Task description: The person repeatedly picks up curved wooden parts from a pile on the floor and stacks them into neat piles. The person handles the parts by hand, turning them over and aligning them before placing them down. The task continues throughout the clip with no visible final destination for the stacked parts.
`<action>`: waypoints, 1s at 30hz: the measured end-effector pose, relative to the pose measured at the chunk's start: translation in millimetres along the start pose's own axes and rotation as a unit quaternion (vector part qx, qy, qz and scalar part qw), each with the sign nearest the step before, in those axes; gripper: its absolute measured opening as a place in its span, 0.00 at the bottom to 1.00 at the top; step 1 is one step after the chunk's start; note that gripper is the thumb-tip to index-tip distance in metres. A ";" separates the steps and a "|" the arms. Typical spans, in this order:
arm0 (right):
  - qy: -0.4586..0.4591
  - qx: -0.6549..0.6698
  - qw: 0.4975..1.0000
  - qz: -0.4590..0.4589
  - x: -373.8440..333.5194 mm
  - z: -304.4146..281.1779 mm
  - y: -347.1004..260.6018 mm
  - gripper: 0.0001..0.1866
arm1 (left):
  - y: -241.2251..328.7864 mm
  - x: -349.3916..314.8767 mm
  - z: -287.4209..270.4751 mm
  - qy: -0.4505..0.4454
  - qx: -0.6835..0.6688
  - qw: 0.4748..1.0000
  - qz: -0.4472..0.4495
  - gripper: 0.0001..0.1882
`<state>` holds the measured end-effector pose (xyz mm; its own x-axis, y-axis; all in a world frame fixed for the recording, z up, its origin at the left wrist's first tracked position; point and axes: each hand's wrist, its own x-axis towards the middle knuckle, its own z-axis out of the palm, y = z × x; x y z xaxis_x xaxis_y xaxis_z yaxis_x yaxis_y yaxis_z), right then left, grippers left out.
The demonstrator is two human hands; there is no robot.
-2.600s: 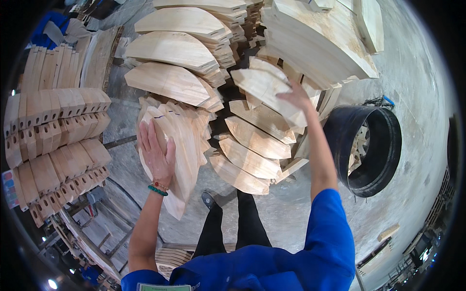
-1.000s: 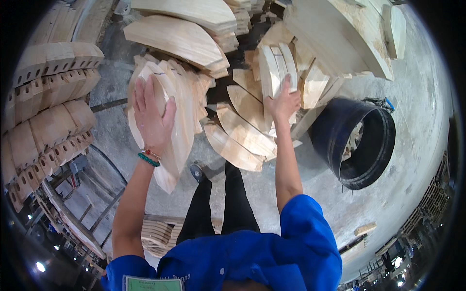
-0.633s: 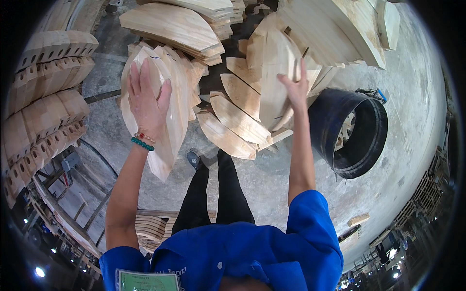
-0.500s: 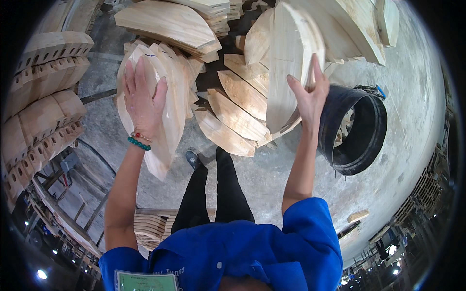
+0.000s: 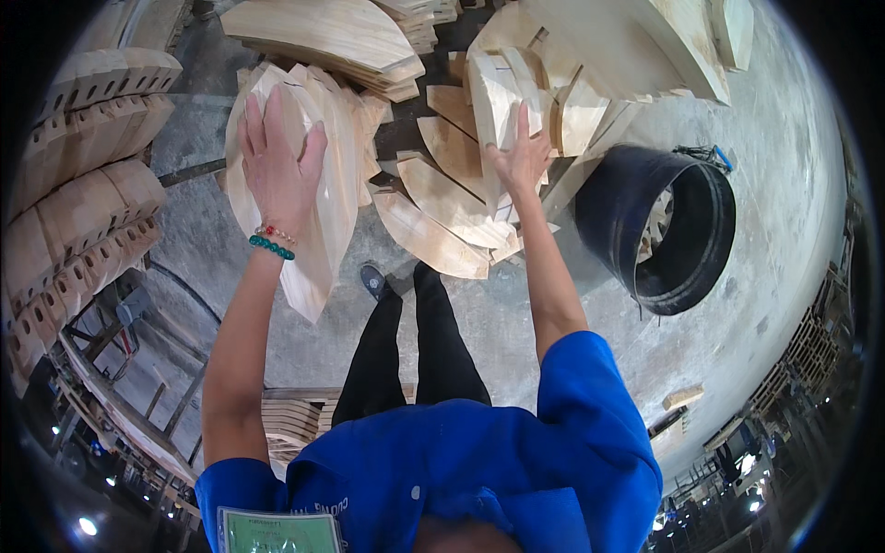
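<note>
My left hand (image 5: 281, 170) lies flat, fingers a little spread, on the top curved wooden board (image 5: 318, 217) of a pile at the left. A beaded bracelet is on that wrist. My right hand (image 5: 522, 164) grips the right edge of a pale wooden board (image 5: 491, 97), its thumb on the board's face. Part of the grip is hidden behind the hand. This board stands tilted among more curved wooden pieces (image 5: 438, 198), which lean in a row below and to its left.
A black round bin (image 5: 608, 207) lies on its side at the right, with wood offcuts inside. Stacked boards stand at the far left (image 5: 318, 37) and far right (image 5: 636, 46). Slotted wooden parts (image 5: 101, 134) are piled along the left. A small wood block (image 5: 683, 398) lies on the floor.
My right hand has moved left and slightly up; the board at it now stands further left and looks narrower. My left hand stays on its pile.
</note>
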<state>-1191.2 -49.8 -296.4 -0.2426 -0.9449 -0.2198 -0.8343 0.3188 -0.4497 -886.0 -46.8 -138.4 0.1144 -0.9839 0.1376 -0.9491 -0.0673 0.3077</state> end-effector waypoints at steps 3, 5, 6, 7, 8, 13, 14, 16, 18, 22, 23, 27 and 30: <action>0.020 -0.051 0.998 -0.040 -43.3 -0.1 -14.7 0.58 | -6.1 -1.3 -3.4 0.009 0.003 1.000 -0.008 0.35; 0.005 -0.042 0.998 -0.052 -68.4 10.2 -1.3 0.60 | -4.5 4.2 3.3 0.011 -0.005 1.000 0.007 0.36; -0.002 -0.036 0.997 -0.061 -76.0 12.5 2.2 0.60 | -5.3 4.8 4.2 0.016 -0.004 1.000 0.014 0.36; -0.034 -0.035 0.998 -0.049 -77.3 15.2 6.0 0.62 | -6.3 4.5 4.9 0.022 -0.002 1.000 0.020 0.36; -0.033 0.028 0.998 -0.038 -75.7 17.2 11.0 0.63 | -7.5 3.4 5.5 0.020 -0.001 1.000 0.019 0.36; -0.149 0.171 0.974 0.003 -42.7 20.8 44.2 0.50 | -14.1 0.9 4.4 0.021 0.023 0.999 0.021 0.37; -0.223 0.198 0.954 0.031 -37.4 23.0 46.9 0.47 | -16.6 -0.5 2.2 0.018 0.023 0.999 0.018 0.37; -0.135 0.218 0.966 0.020 -29.1 24.8 79.9 0.39 | -2.7 6.5 7.2 0.014 -0.011 1.000 0.024 0.37; -0.103 0.191 0.976 0.012 -14.8 7.6 98.4 0.37 | 0.8 9.0 8.2 0.023 -0.034 0.999 0.026 0.37; -0.158 0.327 0.932 0.013 -8.0 -32.2 100.4 0.24 | 0.5 6.5 10.3 0.014 -0.037 0.999 0.017 0.38; -0.226 0.364 0.903 0.044 -10.7 -38.0 74.9 0.23 | -12.9 -0.3 3.7 0.014 -0.008 1.000 0.005 0.38; -0.303 0.475 0.820 0.100 -21.1 -94.2 51.0 0.28 | -17.8 -1.4 2.3 0.023 0.010 1.000 0.000 0.38; -0.302 0.516 0.788 0.147 -34.5 -115.1 43.4 0.28 | -13.7 0.4 4.9 0.030 0.010 0.999 -0.004 0.38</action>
<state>-1276.0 -11.9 -208.7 0.1905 -0.7107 -0.6772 0.1371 0.7024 -0.6985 -874.5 -47.0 -147.2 0.1383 -0.9715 0.1927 -0.9538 -0.0783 0.2901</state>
